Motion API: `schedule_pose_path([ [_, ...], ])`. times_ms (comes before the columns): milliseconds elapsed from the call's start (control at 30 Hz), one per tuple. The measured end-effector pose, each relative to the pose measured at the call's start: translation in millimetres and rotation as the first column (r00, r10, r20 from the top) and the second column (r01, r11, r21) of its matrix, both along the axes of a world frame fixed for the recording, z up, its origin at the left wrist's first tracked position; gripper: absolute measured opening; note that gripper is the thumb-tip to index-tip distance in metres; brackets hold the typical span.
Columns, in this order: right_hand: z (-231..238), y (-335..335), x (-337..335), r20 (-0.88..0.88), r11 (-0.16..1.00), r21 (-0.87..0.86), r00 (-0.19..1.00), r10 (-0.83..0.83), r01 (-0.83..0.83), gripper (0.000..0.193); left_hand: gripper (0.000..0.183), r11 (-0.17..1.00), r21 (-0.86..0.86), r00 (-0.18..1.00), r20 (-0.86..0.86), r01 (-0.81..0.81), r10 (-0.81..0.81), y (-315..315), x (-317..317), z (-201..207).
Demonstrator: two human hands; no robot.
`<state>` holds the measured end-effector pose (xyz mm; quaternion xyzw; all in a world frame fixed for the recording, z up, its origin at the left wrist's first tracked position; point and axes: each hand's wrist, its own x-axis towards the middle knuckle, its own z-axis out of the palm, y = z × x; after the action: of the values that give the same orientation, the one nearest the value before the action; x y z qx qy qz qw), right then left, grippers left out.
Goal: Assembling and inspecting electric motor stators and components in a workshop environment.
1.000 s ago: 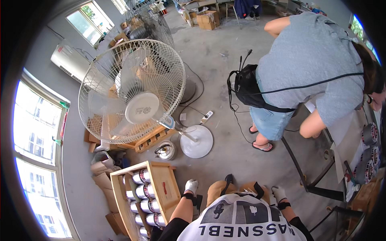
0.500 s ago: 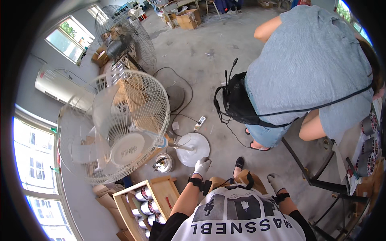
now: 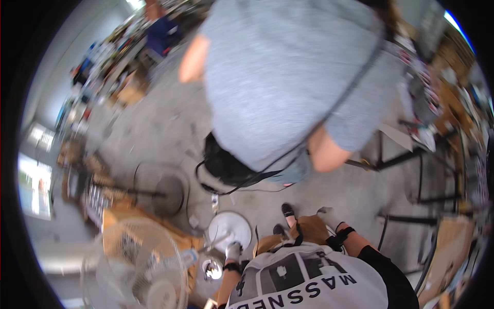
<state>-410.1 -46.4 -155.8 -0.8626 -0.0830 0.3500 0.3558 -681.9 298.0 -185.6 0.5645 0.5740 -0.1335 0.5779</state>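
White fan is standing at the lower left, its round base resting on the grey floor. At the base's near rim, the gloved left hand is overlapping it in view; blur is hiding how far the fingers are open, and whether it is touching or holding anything is impossible to make out. The right hand, also gloved, is hanging beside the brown trousers, its opening and any grip equally unclear. A shiny metal kettle is sitting just beside the left hand, near the base. Beyond the base, a power strip is lying on the floor. Farther out, a co-worker in a grey shirt is leaning forward, wearing a black waist bag, while a black metal frame is standing to the right.
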Motion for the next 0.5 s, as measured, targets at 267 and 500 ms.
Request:
schedule_pose_path([
  [267,-0.4,-72.4,-77.1,0.056,0.962,-0.153,0.973,-0.222,0.228,0.029,0.01,0.993,-0.115,0.996,-0.081,0.032,-0.042,-0.6,35.5,12.9],
  [500,43.4,-113.7,-85.1,0.11,0.895,-0.156,0.908,-0.404,0.417,0.029,0.009,0.915,-0.032,0.91,-0.098,0.402,-0.404,-49.1,93.8,18.1],
])
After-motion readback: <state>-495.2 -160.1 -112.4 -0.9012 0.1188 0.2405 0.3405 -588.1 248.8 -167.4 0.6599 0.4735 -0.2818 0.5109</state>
